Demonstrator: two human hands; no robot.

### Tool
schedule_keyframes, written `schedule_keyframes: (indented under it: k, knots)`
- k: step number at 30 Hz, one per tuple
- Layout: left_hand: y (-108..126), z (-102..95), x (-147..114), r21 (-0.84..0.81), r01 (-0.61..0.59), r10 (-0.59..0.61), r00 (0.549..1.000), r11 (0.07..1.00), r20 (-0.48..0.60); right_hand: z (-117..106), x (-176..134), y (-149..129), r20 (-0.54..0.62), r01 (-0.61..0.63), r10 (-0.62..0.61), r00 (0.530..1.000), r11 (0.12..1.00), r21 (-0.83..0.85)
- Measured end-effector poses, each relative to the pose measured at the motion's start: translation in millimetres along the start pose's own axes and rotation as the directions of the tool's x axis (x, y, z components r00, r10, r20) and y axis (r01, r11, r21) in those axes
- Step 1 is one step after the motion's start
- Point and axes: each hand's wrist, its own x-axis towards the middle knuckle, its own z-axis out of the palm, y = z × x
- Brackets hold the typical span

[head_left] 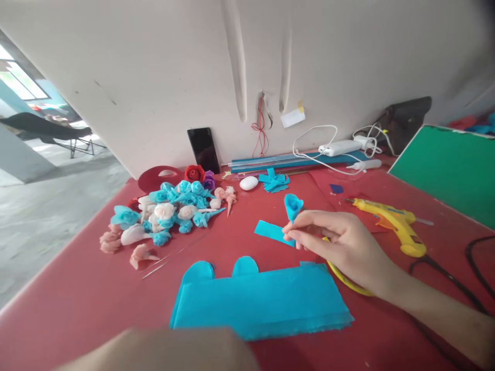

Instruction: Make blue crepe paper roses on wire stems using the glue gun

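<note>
My right hand (344, 242) pinches the narrow base of a small blue crepe paper flower (293, 207) between thumb and fingers, its cupped petals facing up. Under those fingertips lies a short blue paper strip (270, 231) on the red table. A yellow curved object (350, 283) is partly covered by the same hand. My left hand (185, 353) is a blurred shape at the bottom edge, in front of a stack of blue crepe paper (259, 304); its fingers cannot be made out. Two rounded blue paper petals (245, 266) stick out behind the stack.
A pile of blue, white and pink paper flowers (164, 211) covers the left. Two thin wires (170, 259) lie near it. At right are a yellow glue gun (394, 221) with a black cord and a green board (448, 172). A phone (203, 149) leans on the wall.
</note>
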Motion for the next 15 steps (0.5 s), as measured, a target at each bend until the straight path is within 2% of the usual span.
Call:
schedule_keyframes:
  k: [2, 4, 5, 8, 11, 13, 15]
  knots:
    - [-3.1, -10.3, 12.4, 0.056, 0.035, -0.037, 0.999, 0.998, 0.036, -0.1, 2.2, 0.8, 0.152, -0.174, 0.158, 0.976, 0.98, 0.098]
    - [-17.5, -19.5, 24.7, 0.177, 0.12, -0.125, 0.992, 0.977, 0.019, 4.2, 3.3, 7.1, 0.302, -0.334, 0.272, 0.914, 0.926, 0.175]
    - [-27.6, -22.7, 29.2, 0.263, 0.189, -0.192, 0.981, 0.946, -0.014, 7.8, 3.1, 11.7, 0.36, -0.402, 0.314, 0.879, 0.893, 0.202]
    - [-56.5, -25.1, 32.9, 0.321, 0.313, -0.275, 0.949, 0.894, -0.157, 20.6, 0.0, 27.1, 0.487, -0.569, 0.414, 0.769, 0.79, 0.226]
    - [-68.9, -21.2, 27.9, 0.3, 0.33, -0.285, 0.941, 0.895, -0.184, 28.6, -3.9, 37.5, 0.54, -0.659, 0.478, 0.693, 0.723, 0.206]
    - [-68.6, -18.8, 25.1, 0.266, 0.319, -0.28, 0.944, 0.909, -0.177, 29.8, -5.3, 39.9, 0.54, -0.675, 0.493, 0.682, 0.708, 0.207]
    - [-66.5, -17.6, 23.9, 0.227, 0.318, -0.282, 0.943, 0.921, -0.174, 29.6, -5.7, 39.8, 0.523, -0.672, 0.498, 0.692, 0.71, 0.212]
